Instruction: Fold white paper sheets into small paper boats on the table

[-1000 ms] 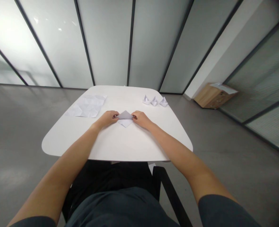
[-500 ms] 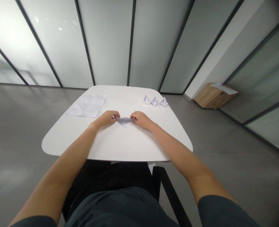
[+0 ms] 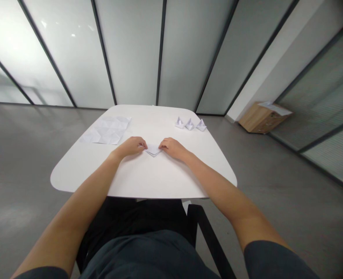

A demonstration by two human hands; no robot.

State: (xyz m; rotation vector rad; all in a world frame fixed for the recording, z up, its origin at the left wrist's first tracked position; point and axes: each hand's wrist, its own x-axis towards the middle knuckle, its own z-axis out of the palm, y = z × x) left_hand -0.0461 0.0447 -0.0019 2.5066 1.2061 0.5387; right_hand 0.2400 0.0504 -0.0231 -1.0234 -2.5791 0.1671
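Note:
A small piece of folded white paper (image 3: 153,150) lies on the white table (image 3: 156,178), its pointed corner toward me. My left hand (image 3: 134,145) is closed on its left edge, fingers bent. At the right edge my right hand (image 3: 171,146) pinches the paper between thumb and fingers. The outer ends of the paper are hidden under my fingers. Beyond my right hand stand three folded paper boats (image 3: 189,124) in a row.
Creased white paper sheets (image 3: 109,130) lie at the far left of the table. A wooden cabinet (image 3: 260,118) stands on the floor to the right by the wall. A black chair armrest (image 3: 206,228) is beside my right side, below the table edge.
The raised, partly opened fold of the paper now lies flatter, showing a smooth face with its point toward me. My hands have moved slightly inward along it.

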